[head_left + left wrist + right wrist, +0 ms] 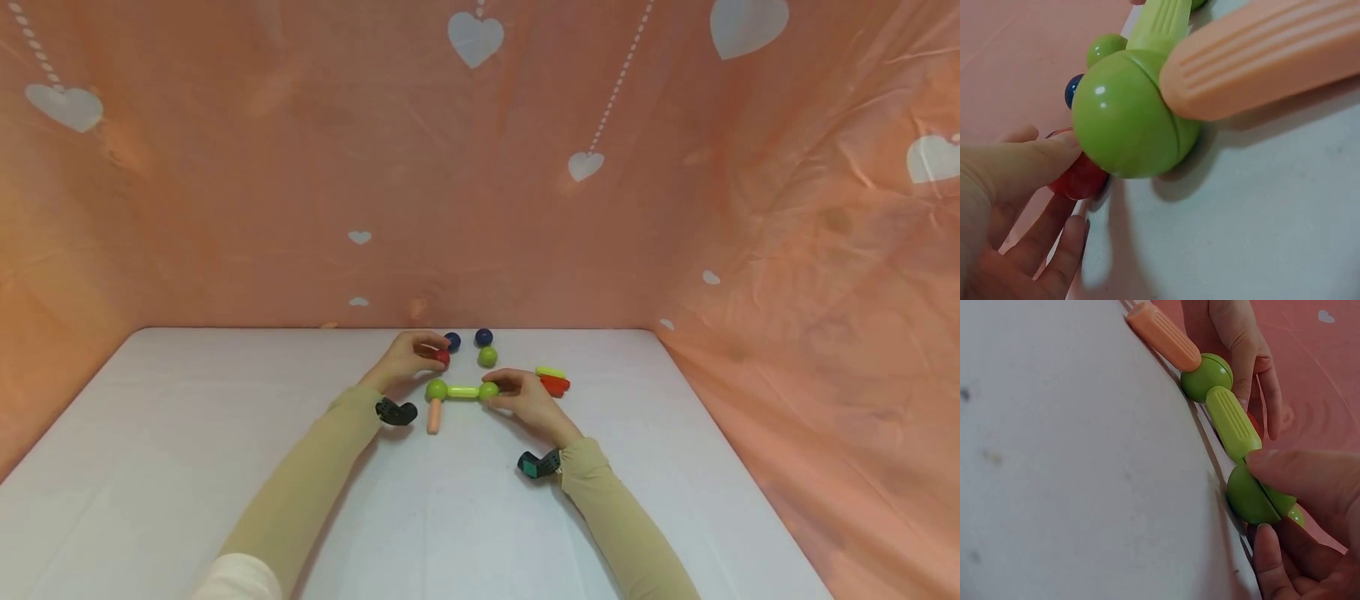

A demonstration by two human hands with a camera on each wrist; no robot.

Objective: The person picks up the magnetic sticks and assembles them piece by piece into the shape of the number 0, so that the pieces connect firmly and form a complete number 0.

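Note:
My left hand (403, 360) pinches a red ball (442, 358) between thumb and fingers, behind the left end of a joined piece. That piece has a green ball (437, 389) on the left, a yellow-green ribbed rod (462, 392) across the middle and another green ball (1252, 495) on the right. From the left green ball a peach ribbed rod (434, 417) points toward me. My right hand (529, 402) grips the right green ball with thumb and fingers. In the left wrist view, the left green ball partly hides the red ball (1079, 179).
Two dark blue balls, one at the left (453, 341) and one at the right (483, 337), lie near the white table's back edge. A loose green ball (487, 357) sits in front of the right one. Red rods (555, 386) and a yellow-green rod (551, 372) lie beyond my right hand.

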